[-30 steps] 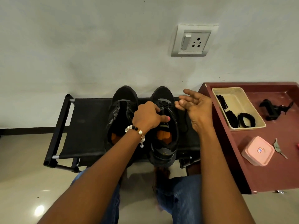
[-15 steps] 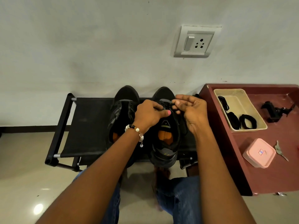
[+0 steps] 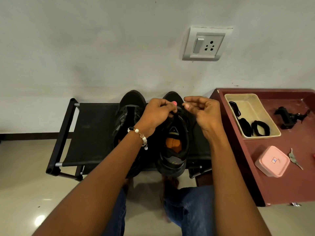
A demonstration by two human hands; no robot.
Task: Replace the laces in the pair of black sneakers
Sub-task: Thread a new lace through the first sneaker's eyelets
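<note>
On the bench (image 3: 95, 133), right sneaker (image 3: 175, 145): left hand (image 3: 158, 113) pinches its lace at the eyelets; right hand (image 3: 202, 111) loosely curled, holding nothing. Likely unlacing; next, pull lace free.

Left hand (image 3: 157, 112) covers the right sneaker (image 3: 175, 142) eyelets, so we can't see how the lace runs. Left forearm hides much of the left sneaker (image 3: 127, 114). We can't tell whether the right hand's fingers (image 3: 187, 105) pinch anything. Desk (image 3: 289, 181) is cropped at the right edge. Tray (image 3: 252, 114) contents: dark coils, too small to identify.
</note>
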